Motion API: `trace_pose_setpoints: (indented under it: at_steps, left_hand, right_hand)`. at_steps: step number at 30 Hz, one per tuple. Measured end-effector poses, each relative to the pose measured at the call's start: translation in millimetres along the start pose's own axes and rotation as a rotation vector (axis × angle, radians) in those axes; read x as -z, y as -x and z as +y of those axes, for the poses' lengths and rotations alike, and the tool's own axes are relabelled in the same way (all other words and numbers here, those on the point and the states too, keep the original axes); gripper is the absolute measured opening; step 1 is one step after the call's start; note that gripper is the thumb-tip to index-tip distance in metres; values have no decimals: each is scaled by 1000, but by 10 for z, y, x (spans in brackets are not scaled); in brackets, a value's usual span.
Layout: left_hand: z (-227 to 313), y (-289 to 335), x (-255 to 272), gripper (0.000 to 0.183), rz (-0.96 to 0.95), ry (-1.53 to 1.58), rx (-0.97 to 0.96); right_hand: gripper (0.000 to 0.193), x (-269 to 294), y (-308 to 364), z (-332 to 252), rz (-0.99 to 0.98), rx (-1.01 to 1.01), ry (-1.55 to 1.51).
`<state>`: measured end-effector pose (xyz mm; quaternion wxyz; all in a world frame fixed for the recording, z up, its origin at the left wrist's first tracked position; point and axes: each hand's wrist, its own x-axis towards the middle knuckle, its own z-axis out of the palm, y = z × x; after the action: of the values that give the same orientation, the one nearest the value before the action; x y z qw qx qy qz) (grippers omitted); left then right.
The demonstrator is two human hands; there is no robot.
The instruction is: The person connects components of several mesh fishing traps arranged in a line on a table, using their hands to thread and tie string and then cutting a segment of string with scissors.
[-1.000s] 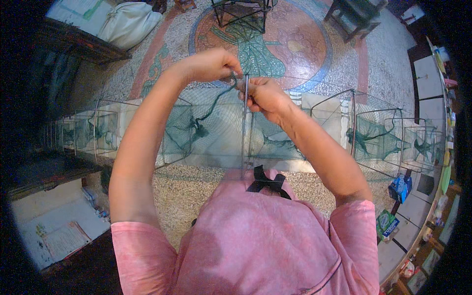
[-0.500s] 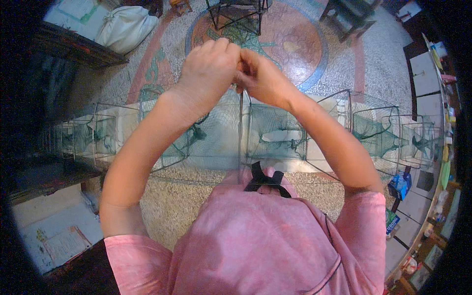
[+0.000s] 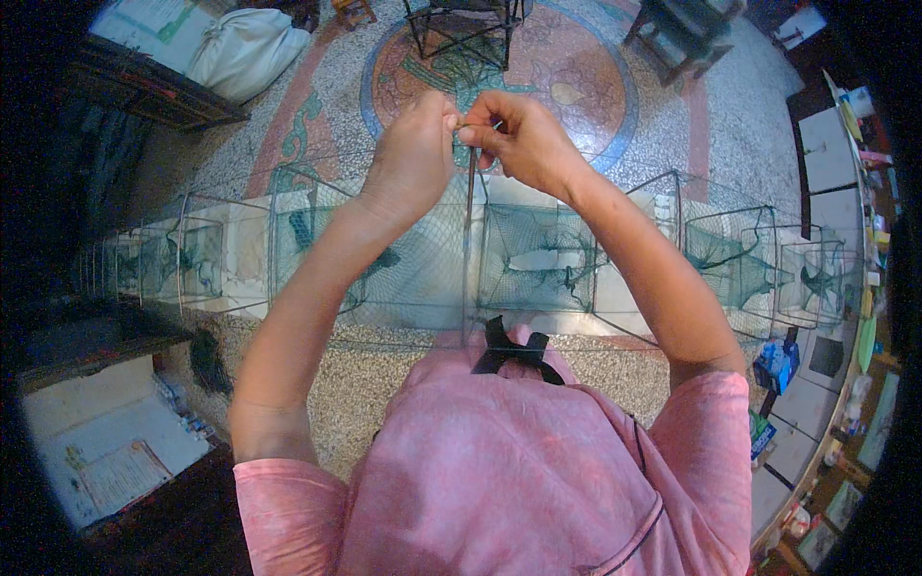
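Left hand [image 3: 415, 158] and right hand [image 3: 519, 134] | lifted higher, now meeting | both pinched shut on thin grey wire frame rod [image 3: 470, 240] of long green-netted folding trap [image 3: 538, 259], stretched across patterned terrazzo floor [image 3: 595, 86]

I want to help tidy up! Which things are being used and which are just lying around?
In use:
left hand
right hand
long net cage, pinched at the top of a wire frame

Lying about:
white sack
dark metal stand
papers
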<state>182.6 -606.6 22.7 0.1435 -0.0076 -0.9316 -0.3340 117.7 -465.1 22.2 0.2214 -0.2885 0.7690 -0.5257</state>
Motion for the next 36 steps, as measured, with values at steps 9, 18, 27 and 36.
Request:
trace_pose_setpoints:
  at_steps: [9, 18, 27, 36]
  left_hand:
    - [-87, 52, -123, 9, -83, 230, 96]
    - [-111, -4, -165, 6, -42, -3, -148]
    - [0, 63, 7, 9, -109, -296, -415]
    - [-80, 58, 25, 10, -118, -334, -620]
  right_hand:
    - [20, -59, -70, -19, 415, 246, 282]
    - [14, 129, 48, 61, 349, 15, -167]
    - [13, -76, 604, -21, 311, -136, -623]
    - [15, -253, 516, 324, 110, -665, -941]
